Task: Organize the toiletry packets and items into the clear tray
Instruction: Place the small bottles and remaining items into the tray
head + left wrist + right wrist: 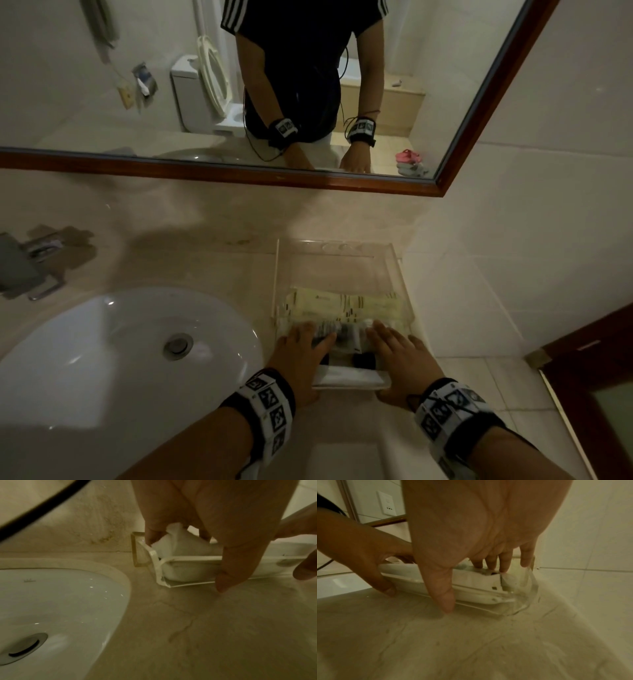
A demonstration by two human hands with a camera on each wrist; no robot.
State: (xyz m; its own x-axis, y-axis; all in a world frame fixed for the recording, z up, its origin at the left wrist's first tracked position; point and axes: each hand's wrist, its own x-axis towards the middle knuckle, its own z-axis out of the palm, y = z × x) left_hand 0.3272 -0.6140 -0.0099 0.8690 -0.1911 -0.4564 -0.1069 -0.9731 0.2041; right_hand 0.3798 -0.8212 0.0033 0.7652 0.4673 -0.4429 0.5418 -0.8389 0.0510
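The clear tray point(342, 245) stands on the counter to the right of the sink, close to the tiled wall. Pale yellow packets point(342, 305) lie across its middle; black-and-white packets point(342, 337) and a white packet point(346, 378) fill its near end. My left hand point(301, 346) and right hand point(397, 346) rest side by side on the near packets with fingers straight. In the left wrist view the left hand point(223, 534) reaches over the tray's rim point(154, 555) onto a white packet point(185, 547), thumb down against the front wall. The right hand point(479, 534) presses a white packet point(477, 580) likewise.
A white sink point(120, 359) with a metal drain lies left of the tray, and a faucet point(30, 260) stands at the far left. A wood-framed mirror point(442, 185) hangs above the counter. The tiled wall point(513, 240) and a dark wooden door point(589, 377) are on the right.
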